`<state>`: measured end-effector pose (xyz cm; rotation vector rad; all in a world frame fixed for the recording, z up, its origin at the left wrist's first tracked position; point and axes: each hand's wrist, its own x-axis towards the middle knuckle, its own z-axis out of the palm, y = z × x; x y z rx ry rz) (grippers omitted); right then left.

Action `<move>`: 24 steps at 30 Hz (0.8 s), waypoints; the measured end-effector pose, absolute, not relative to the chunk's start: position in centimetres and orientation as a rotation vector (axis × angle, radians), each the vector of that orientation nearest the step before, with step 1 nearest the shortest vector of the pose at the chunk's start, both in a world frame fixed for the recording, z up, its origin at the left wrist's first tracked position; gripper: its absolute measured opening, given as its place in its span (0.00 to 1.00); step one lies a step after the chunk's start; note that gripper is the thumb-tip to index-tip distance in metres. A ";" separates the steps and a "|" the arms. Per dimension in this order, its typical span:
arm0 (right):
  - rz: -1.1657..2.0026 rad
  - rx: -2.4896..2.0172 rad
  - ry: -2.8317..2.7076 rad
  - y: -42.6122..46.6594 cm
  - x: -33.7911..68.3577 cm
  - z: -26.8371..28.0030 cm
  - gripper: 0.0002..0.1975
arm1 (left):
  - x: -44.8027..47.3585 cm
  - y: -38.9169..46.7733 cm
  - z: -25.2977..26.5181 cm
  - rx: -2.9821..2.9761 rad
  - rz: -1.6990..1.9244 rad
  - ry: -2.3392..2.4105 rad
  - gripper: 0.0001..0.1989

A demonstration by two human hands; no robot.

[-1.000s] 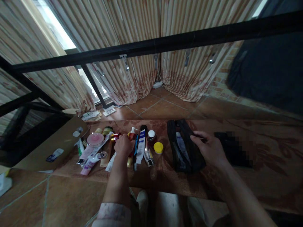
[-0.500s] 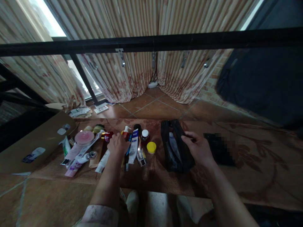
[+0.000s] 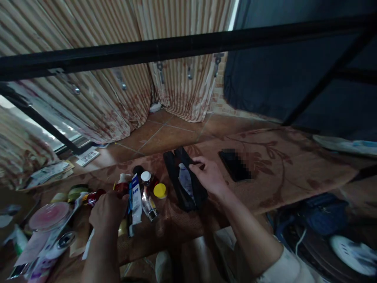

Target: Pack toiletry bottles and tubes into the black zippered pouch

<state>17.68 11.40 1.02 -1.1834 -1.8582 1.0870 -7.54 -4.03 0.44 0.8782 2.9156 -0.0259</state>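
My right hand [image 3: 209, 176] pinches the right edge of an open black pouch [image 3: 173, 173], and a pale tube [image 3: 185, 180] shows inside it. My left hand [image 3: 108, 210] is lowered among toiletries with its fingers curled; whatever they grip is hidden beneath. Part of a white tube [image 3: 88, 244] sticks out on its near left side. Just right of that hand lie a blue-and-white tube [image 3: 136, 200] and a shiny silver-capped tube [image 3: 149, 206]. Between them and the pouch are a white-capped jar [image 3: 145, 177] and a round yellow lid [image 3: 160, 190].
A pink round container [image 3: 50, 216] and several tubes lie at the left. A dark phone-like object [image 3: 234, 165], partly pixelated, rests right of the pouch on the brown cloth [image 3: 265, 188]. A black bar [image 3: 182, 47] crosses ahead, with hooks hanging. A blue bag [image 3: 325, 212] sits at lower right.
The view has swung to the right, so everything appears shifted left. More of the tube inside the pouch shows. My left hand stays among the toiletries and my right hand keeps its hold on the pouch.
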 end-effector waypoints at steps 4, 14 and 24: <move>1.099 -1.161 -1.873 11.6 18.0 1.0 0.11 | -7.5 -3.9 0.4 0.892 -0.118 2.898 0.22; 1.031 -1.170 -1.889 12.1 17.9 0.1 0.12 | -6.7 -3.8 -1.2 0.766 -0.173 2.851 0.28; 1.007 -1.182 -1.890 11.8 17.7 0.5 0.11 | -7.8 -3.7 0.0 0.605 0.387 2.910 0.30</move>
